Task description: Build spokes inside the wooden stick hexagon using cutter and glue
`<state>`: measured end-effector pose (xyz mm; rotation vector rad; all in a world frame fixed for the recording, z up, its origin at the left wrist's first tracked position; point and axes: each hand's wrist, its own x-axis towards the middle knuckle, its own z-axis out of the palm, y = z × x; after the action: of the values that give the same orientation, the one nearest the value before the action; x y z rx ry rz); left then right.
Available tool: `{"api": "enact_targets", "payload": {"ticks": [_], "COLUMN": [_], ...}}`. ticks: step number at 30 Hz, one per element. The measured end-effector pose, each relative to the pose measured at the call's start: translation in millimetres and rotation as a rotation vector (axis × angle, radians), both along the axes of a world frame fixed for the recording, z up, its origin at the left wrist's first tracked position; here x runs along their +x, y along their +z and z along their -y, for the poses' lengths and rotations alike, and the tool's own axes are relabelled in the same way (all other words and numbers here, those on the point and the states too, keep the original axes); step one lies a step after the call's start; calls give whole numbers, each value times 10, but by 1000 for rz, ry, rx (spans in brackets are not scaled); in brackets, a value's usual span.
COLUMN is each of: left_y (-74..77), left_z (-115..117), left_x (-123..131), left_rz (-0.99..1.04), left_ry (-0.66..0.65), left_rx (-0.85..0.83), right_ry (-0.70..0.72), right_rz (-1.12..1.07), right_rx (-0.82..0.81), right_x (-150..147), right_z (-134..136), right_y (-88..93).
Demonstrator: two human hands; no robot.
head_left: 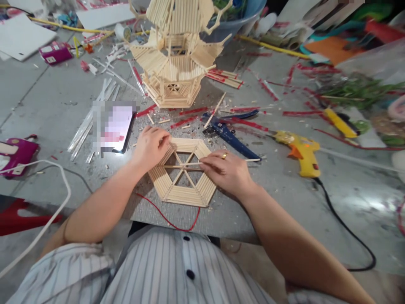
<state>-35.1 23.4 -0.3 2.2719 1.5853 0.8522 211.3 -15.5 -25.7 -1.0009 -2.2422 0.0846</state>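
Observation:
A flat hexagonal frame of thin wooden sticks (pixel 185 195) lies on the grey table in front of me, with crossing spokes in its middle. My left hand (pixel 151 145) rests curled on its upper left edge, fingers pressed on the sticks. My right hand (pixel 226 171), with a gold ring, pinches a thin wooden stick (pixel 183 165) that lies level across the frame's centre and pokes out to the right of the hand.
A tall stick-built pagoda model (pixel 177 55) stands behind the frame. A phone (pixel 115 126) lies left, blue cutters (pixel 229 133) and a yellow glue gun (pixel 300 152) with a black cord right. Loose sticks, red strips and a red string (pixel 167 217) litter the table.

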Motion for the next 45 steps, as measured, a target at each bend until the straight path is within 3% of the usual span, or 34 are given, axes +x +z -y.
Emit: {"api": "enact_targets", "payload": {"ticks": [2,6,10,14,19,22,25,29,34,45], "left_y": [8,28,-1,-11,185,308,367,438,617,829], "left_z": [-69,-218,-297,-245,13,183,287,312,228,187], "left_x": [-53,-143,-184,-183,-46,106,224,208,-53,-318], "left_rz": [203,802,944,739,186,-224,-448,-507,-509,-536], "left_ry": [125,335,437,270,-139,-381,-449,-459,-301,-209], "left_rx": [-88,-219,-267,-183,-154,-260,-355,-360,-421,-619], "right_ry": [-9,-8,24,49,25,40,64,35,-173,-71], "right_rz": [-7,-14,-11,9,30,55,94,85,-27,-54], "right_rx": [28,93,145,170,235,268,301,386,488,281], "right_x": [-2,-11,-21,-32,-68,-102,-140,-191,-183,-105], "right_z": [5,7,12,21,41,67,101,152,173,51], "right_y": [-4,-2,17,36,63,85,108,138,118,1]}}
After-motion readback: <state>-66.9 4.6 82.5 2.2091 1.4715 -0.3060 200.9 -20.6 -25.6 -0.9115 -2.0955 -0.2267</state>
